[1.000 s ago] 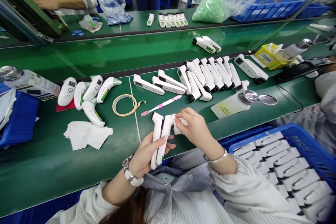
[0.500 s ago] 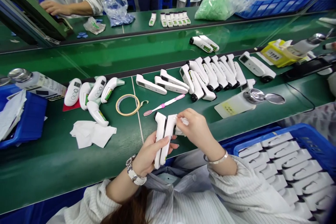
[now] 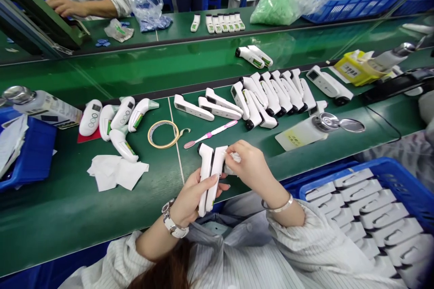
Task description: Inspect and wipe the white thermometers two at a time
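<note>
Two white handheld infrared thermometers (image 3: 213,176) stand side by side in my left hand (image 3: 190,201), its fingers wrapped round their handles. My right hand (image 3: 249,165) pinches a crumpled white tissue (image 3: 233,161) against the head of the right-hand one. Just beyond my hands lies a pink-and-white toothbrush (image 3: 210,135). A roll of tape (image 3: 163,134) rests left of the brush with its end loose. Further back, several more white thermometers (image 3: 271,95) lie in a close row. Flat on the bench to the left is another white tissue (image 3: 117,171).
Ear thermometers (image 3: 118,122) lie at left beside a blue bin (image 3: 37,153). A dispenser bottle (image 3: 305,131) lies to the right. A blue crate (image 3: 403,174) of white thermometers sits low at right. Two thermometers (image 3: 254,56) ride the green belt; a co-worker's hand (image 3: 66,6) is across it.
The two thermometers on the belt have shifted left. My right hand and the tissue have barely moved against the thermometer head; the whole view has slid slightly.
</note>
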Tool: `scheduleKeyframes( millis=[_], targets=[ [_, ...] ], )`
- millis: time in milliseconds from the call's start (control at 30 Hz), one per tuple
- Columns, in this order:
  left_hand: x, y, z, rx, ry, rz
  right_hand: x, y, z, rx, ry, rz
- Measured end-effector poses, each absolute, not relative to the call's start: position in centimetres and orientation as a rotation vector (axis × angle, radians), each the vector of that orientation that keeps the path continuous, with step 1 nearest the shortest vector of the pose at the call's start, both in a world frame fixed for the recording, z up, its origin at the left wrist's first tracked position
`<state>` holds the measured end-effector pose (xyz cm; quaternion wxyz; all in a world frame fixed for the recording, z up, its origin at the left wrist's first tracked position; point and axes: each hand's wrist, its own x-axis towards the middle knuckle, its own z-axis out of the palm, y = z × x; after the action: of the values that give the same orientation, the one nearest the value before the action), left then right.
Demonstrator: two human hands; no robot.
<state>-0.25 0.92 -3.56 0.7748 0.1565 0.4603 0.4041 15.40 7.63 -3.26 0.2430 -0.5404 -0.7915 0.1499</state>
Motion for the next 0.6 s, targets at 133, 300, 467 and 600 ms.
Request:
scheduleKeyframes(
  millis=[133, 300, 467, 600],
  targets=[
    [-0.21, 0.95, -3.69, 0.327, 0.994, 0.874, 15.36, 7.8, -3.12, -1.487, -2.169, 0.399],
    [-0.2, 0.94, -3.68, 0.325, 1.0, 0.883, 15.46, 8.16, -3.15, -1.488, -2.184, 0.391],
    [-0.16, 1.03, -3.62, 0.327, 1.009, 0.882, 15.38, 8.08, -3.42, -1.471, -2.184, 0.401],
    [-0.14, 1.03, -3.58, 0.333, 1.009, 0.881, 15.49, 8.0, -3.54, -1.489, -2.174, 0.369]
  ],
)
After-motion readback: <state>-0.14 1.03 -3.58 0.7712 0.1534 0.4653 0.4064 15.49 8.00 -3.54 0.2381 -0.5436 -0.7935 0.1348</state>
